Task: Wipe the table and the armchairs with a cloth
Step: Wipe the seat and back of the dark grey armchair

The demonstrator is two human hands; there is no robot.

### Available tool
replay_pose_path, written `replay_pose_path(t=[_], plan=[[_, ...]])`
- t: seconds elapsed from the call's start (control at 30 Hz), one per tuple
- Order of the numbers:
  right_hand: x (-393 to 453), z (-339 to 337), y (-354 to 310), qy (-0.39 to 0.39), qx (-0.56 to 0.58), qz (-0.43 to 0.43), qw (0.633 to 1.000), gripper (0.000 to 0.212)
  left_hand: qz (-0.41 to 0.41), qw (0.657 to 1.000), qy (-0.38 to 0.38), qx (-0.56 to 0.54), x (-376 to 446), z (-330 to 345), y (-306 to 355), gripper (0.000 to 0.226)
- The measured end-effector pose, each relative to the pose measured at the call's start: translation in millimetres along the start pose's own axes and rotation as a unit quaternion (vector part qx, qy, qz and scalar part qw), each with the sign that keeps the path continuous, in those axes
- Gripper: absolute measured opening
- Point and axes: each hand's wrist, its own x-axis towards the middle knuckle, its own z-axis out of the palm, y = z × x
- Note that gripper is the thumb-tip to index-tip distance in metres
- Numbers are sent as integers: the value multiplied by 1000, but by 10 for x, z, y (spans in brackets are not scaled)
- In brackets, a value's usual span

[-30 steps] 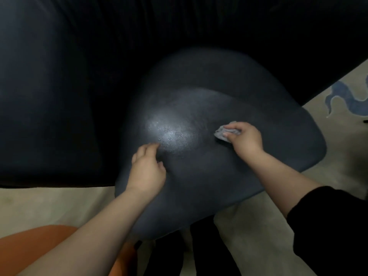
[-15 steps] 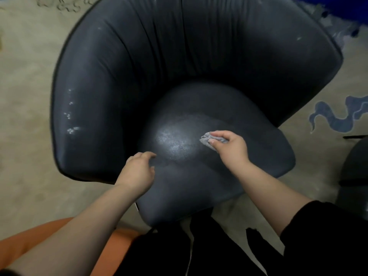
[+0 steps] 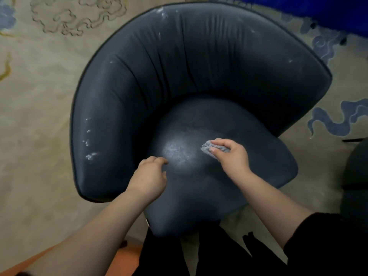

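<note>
A dark blue-grey leather armchair (image 3: 199, 62) with a curved back fills the middle of the view. Its rounded seat cushion (image 3: 199, 200) shows a pale shiny patch in the centre. My right hand (image 3: 233, 158) is closed around a small grey cloth (image 3: 208, 146), pressing it on the seat just right of that patch. My left hand (image 3: 149, 176) rests on the seat's left side, fingers curled, with nothing in it. White scuff marks dot the left armrest (image 3: 89, 148) and the top of the back.
A beige carpet (image 3: 35, 116) with blue cloud patterns surrounds the chair. Another dark seat (image 3: 356, 176) stands at the right edge. An orange surface (image 3: 123, 261) lies at the bottom left. Something blue (image 3: 328, 10) sits at the top right.
The view has pulled back and up, so the whole armchair back now shows. My right hand with the cloth slid left toward the seat's centre; my left hand stays on the seat.
</note>
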Motion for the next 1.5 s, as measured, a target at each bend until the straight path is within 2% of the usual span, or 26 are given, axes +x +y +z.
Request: replay_pose_path(t=[0.27,0.43,0.67,0.87,1.2,1.3,1.4,1.5], plan=[[-219,241,-127,45,12,35,998,17,79,996,-36,3,159,-349,-123,39],[-368,505,-255,94,48,37,994,19,133,987,-80,-36,350,-655,-210,31],[-691,758,-397,175,99,42,979,18,250,962,-95,51,606,-1201,-409,32],[-928,760,-505,190,110,27,975,21,334,927,-89,147,745,-1463,-532,34],[-1015,914,-569,194,112,28,974,21,369,903,-31,218,906,-1800,-751,34],[-993,1137,-644,217,123,41,968,19,401,879,-17,259,1100,-2047,-929,32],[-997,1417,-729,248,141,58,957,19,458,830,-15,316,1331,-2316,-1100,24],[-993,1664,-862,249,154,68,954,19,487,817,-3,310,1592,-2489,-1244,13]])
